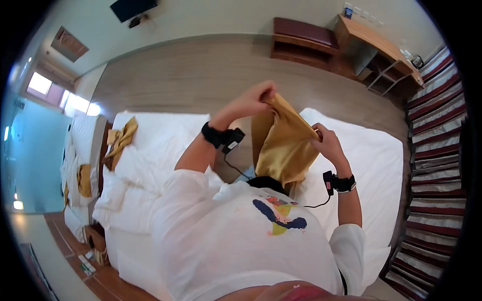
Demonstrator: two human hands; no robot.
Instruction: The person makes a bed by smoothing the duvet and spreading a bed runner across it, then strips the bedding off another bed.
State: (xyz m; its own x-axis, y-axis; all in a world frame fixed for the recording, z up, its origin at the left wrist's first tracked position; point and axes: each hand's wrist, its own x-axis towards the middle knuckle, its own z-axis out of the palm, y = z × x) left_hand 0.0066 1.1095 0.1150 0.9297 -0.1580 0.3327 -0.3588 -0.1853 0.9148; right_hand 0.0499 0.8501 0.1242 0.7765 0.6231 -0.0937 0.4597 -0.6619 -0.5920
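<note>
The wooden floor (201, 65) spreads beyond the gold cloth (286, 143). To the right of the gold cloth is a bed with white bedding (369, 148), and to its left is a 2nd white bed (173, 125). Well to the right of the gold cloth hangs a striped curtain (437, 150) in dark red and pale grey. Beyond the gold cloth and to the right stand a wooden desk (374, 42) and, beside that, a low bench (304, 34) with a dark red cushion. On the near side of the gold cloth is the person's white shirt (216, 241), printed with a colourful motif. The gold cloth itself hangs between 2 hands in front of the body, its upper edge drawn taut and its folds drooping below. Well to its left, a crumpled gold textile (122, 140) lies on the 2nd bed. At the gold cloth's upper left end, the left hand (256, 99) has its fingers closed on the edge; at its right end, the right hand (329, 144) pinches the edge. Just beyond that edge, each wrist carries 1 small black box.
</note>
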